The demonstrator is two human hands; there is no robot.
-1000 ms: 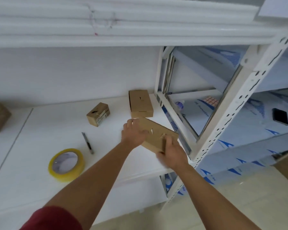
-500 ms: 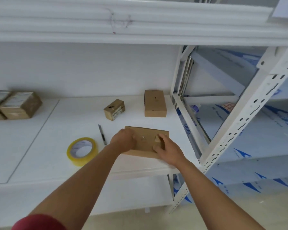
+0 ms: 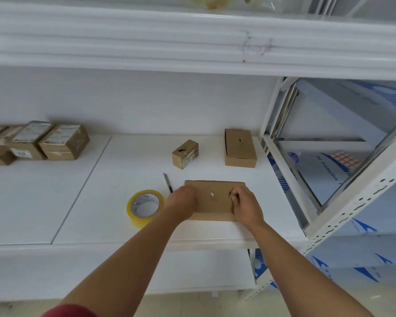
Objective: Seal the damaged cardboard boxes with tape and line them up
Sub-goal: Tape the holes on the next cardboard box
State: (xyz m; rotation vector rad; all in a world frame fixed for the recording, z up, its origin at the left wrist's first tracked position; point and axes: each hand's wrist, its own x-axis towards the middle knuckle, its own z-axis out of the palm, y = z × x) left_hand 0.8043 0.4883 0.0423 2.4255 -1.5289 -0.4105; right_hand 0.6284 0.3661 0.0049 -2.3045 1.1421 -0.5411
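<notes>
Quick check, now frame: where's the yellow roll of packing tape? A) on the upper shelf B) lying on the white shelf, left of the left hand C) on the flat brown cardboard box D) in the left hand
B: the yellow roll of packing tape lies on the white shelf, just left of the left hand, which rests on the flat brown cardboard box.

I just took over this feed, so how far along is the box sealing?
Done, by the look of it: labelled boxes lined up at far left. In hand: left hand and right hand hold a flat box with torn holes, untaped. Left: small box and tall box, both holed. The tape roll lies untouched.
</notes>
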